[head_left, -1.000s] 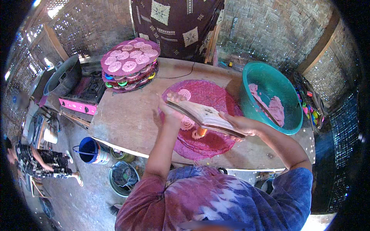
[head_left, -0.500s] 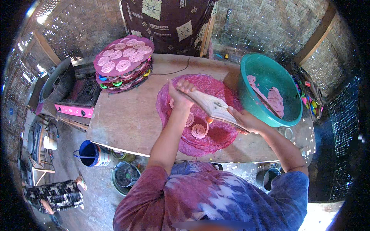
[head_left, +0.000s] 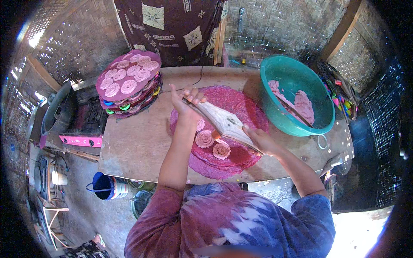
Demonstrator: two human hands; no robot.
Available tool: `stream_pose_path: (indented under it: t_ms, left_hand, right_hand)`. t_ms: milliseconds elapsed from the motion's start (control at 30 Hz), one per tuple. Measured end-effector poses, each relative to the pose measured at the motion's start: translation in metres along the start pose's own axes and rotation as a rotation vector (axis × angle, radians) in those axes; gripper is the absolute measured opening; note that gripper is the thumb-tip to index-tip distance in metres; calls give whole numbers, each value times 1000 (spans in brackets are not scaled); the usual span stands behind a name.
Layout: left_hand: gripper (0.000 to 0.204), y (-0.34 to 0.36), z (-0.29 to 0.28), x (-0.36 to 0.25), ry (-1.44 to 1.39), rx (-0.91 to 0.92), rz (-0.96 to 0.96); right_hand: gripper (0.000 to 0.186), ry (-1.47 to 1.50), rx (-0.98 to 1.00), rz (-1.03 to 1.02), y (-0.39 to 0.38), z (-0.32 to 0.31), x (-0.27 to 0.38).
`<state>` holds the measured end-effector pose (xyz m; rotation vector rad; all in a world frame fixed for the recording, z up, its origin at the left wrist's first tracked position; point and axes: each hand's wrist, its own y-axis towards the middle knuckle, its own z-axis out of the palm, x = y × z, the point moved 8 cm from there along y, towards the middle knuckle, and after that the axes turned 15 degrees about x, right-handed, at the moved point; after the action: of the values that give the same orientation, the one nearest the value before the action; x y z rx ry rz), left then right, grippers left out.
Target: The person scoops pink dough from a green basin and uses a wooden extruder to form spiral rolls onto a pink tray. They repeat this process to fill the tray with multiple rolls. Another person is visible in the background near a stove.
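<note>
Item: pale cloth piping bag, held slantwise above a round magenta woven mat at mid-bench. Our left hand pinches its upper end in a closed grip; our right hand is wrapped tight round the lower end. Beneath the bag we count pink dough rosettes on the mat, two plain, a third half hidden. We judge that uneven squeezing could smear a rosette or run one into its neighbour, for they sit close. Outward: teal basin of pink dough just right of the mat; stack of filled mats at the bench's far left corner. The wooden bench lies bare between stack and mat; its near edge is close under the mat, leaving little margin there.
</note>
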<state>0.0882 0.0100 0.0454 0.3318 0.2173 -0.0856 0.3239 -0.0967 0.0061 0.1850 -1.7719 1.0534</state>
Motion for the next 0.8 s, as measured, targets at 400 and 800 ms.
stream_pose_path:
  t_ms: [400,800]
  left_hand:
    - [62,-31,-22,6,-126,34,-40]
    - [52,-25,-44,8,-378,217,-27]
  right_hand:
    - [90,512,534,-96,-5,46,-26]
    - [70,1107,436,-515,48,94,-38]
